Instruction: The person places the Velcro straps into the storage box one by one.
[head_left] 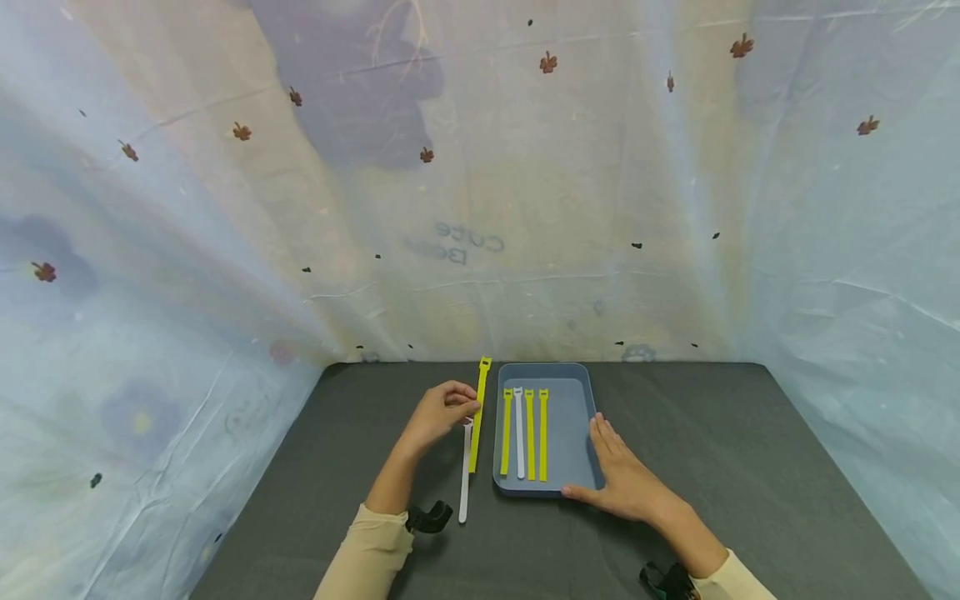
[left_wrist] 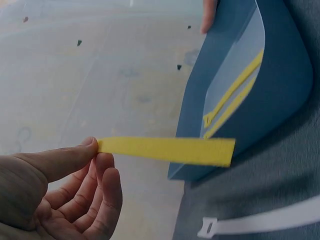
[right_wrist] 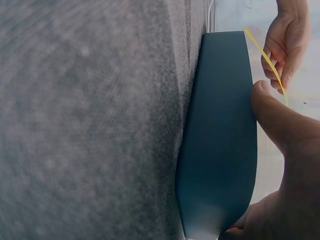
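Note:
My left hand (head_left: 442, 408) pinches a yellow cable tie (head_left: 476, 443) between thumb and fingertips, near its slotted head. The strap hangs just left of the blue-grey tray (head_left: 572, 442), its flat tail pointing out in the left wrist view. Below it a white cable tie (head_left: 463, 492) lies on the dark cloth, its head partly hidden behind the hand. Against the tray's right side and near corner rests my right hand (head_left: 628, 482), fingers straight and thumb on the rim. Inside the tray, three yellow ties (head_left: 543, 437) and one white tie (head_left: 519, 437) lie side by side, heads away from me.
A dark grey cloth (head_left: 697, 442) covers the table under the tray. Patterned curtain sheets (head_left: 517, 308) hang behind the table's far edge and down both sides. Each wrist wears a black strap, such as the left wristband (head_left: 430, 517).

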